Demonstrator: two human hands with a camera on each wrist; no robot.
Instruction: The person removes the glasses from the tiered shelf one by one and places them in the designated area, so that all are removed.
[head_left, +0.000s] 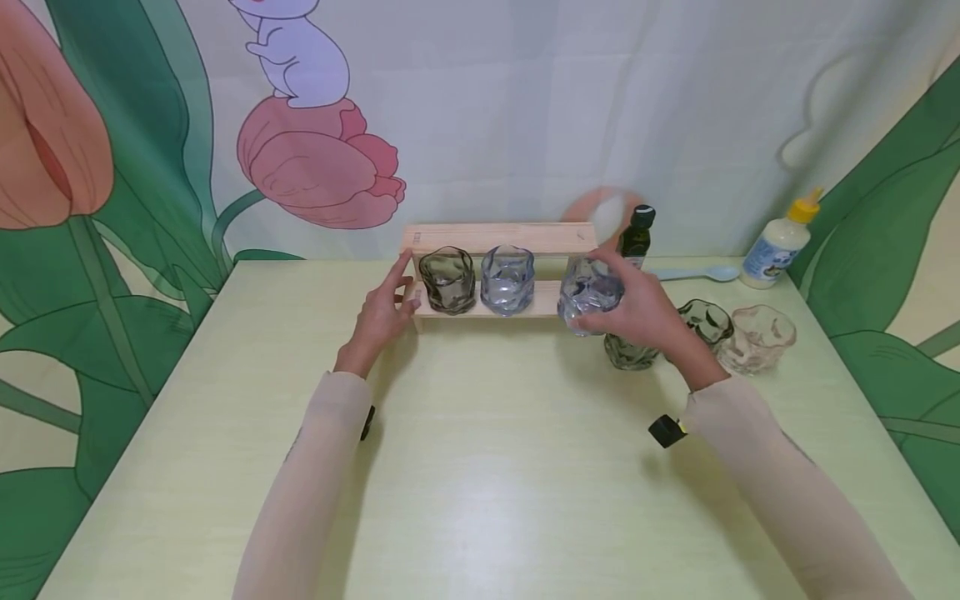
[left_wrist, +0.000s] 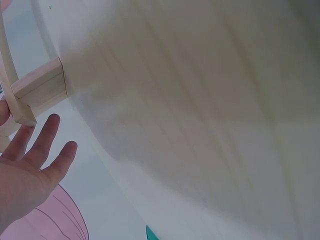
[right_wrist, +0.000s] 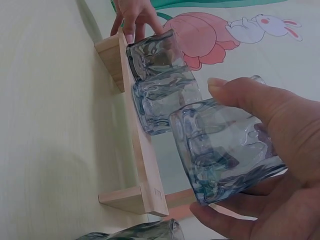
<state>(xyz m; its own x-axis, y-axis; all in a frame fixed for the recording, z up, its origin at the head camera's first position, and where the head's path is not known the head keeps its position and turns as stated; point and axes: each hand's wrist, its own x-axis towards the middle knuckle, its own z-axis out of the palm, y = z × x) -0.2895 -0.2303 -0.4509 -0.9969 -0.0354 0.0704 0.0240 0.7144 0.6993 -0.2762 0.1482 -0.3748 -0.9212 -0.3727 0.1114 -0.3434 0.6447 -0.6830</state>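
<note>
A small two-tier wooden rack [head_left: 498, 238] stands at the back of the table. On its lower shelf sit a grey-green wavy glass [head_left: 447, 281] at the left and a pale blue glass [head_left: 507, 281] in the middle. My right hand [head_left: 637, 304] grips another pale blue glass [right_wrist: 225, 145] between thumb and fingers at the rack's right end, its base tilted off the shelf line in the right wrist view. My left hand [head_left: 378, 321] holds the rack's left end, thumb at the shelf front and index finger up along the upright [left_wrist: 9, 75].
Right of the rack, a green glass [head_left: 632, 354], a dark green glass [head_left: 707, 321] and a pinkish clear glass [head_left: 761, 337] stand on the table [head_left: 480, 467]. Behind them are a dark bottle [head_left: 636, 237], a pale blue spoon [head_left: 701, 273] and a yellow-capped white bottle [head_left: 772, 250].
</note>
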